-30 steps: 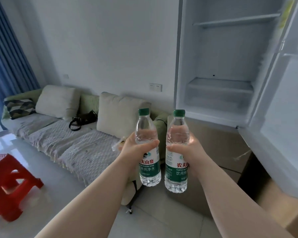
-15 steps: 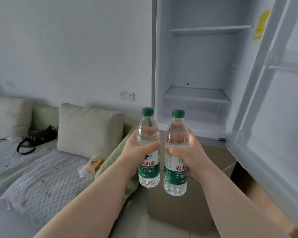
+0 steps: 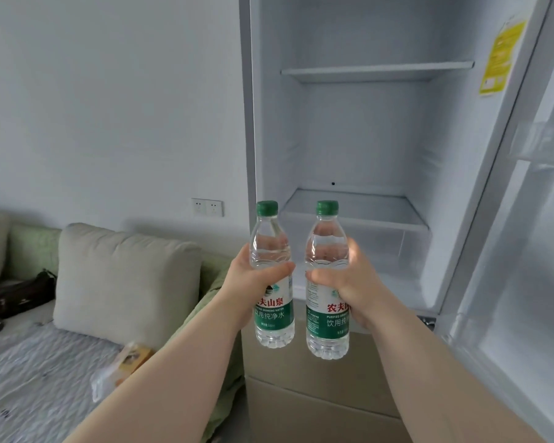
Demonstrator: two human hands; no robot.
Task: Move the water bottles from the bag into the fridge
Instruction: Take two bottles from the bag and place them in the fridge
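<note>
My left hand [image 3: 253, 278] grips one clear water bottle [image 3: 273, 311] with a green cap and green label, held upright. My right hand [image 3: 349, 282] grips a second identical bottle [image 3: 325, 327] right beside it. Both bottles hang in the air just in front of the open fridge [image 3: 359, 139], at the height of its lower compartment. The fridge's white shelves [image 3: 359, 212] carry nothing. No bag shows in this view.
The fridge door [image 3: 531, 244] stands open at the right, with a door bin and a yellow sticker [image 3: 501, 55] on the inner wall. A sofa with a beige cushion [image 3: 122, 282], a black handbag [image 3: 16, 294] and a small packet [image 3: 125, 362] lies at the left.
The view has swung right and closer to the fridge. Both bottles stay gripped side by side and now sit nearer the fridge opening; the sofa has slid left.
</note>
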